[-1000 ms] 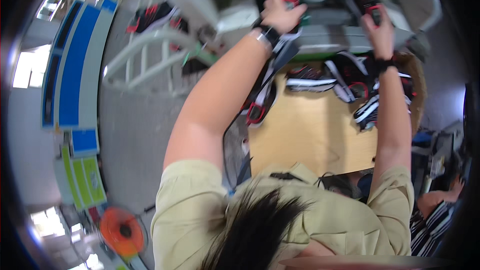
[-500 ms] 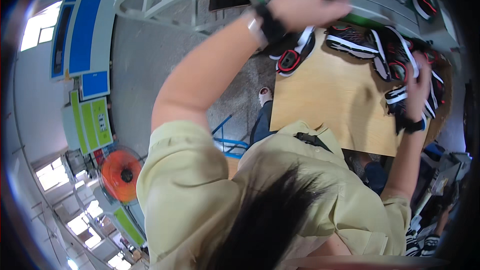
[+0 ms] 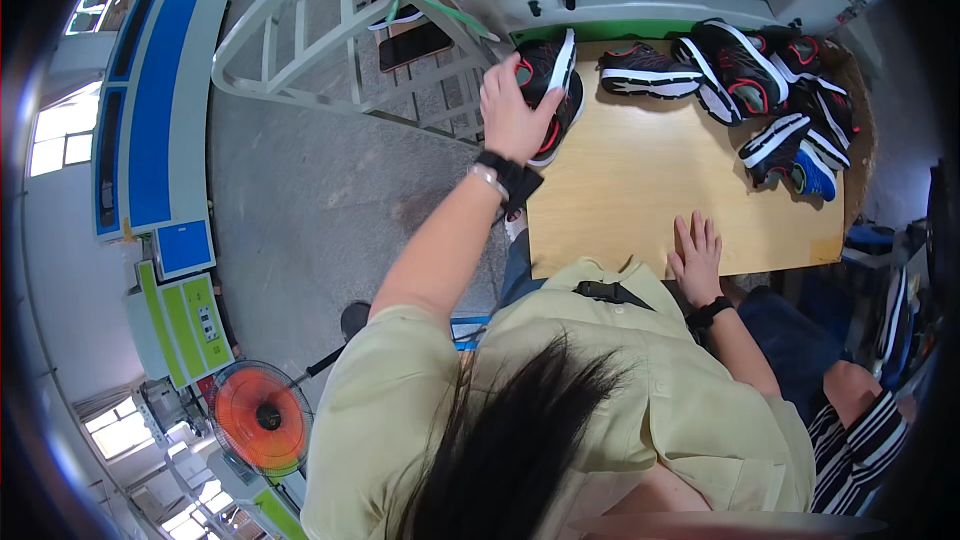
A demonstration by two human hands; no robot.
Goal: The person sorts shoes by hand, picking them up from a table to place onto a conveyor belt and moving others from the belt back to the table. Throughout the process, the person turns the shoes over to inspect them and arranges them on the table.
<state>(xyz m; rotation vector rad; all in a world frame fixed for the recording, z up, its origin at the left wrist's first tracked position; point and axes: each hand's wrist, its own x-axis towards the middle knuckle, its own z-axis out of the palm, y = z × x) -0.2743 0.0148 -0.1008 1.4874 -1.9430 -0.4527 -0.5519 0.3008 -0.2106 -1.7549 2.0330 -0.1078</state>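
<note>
Black shoe [image 3: 541, 68], upper centre of the frame, was grasped by the left hand [image 3: 517, 117], apparently to steady it; the right hand [image 3: 699, 262], empty, lay flattened on the desk [image 3: 630, 175], right of centre, seemingly for support.

The floor [image 3: 300, 230] is grey, with some darker marks on its surface. On the left side there is a pale wall [image 3: 80, 250] with bright windows [image 3: 65, 135] — their light is almost white. Along this wall extends a long cabinet [image 3: 152, 120], blue and grey. An orange fan [image 3: 242, 422] is at lower left, and a pale metal rack [image 3: 258, 8] stands near the wooden table [image 3: 630, 180].
</note>
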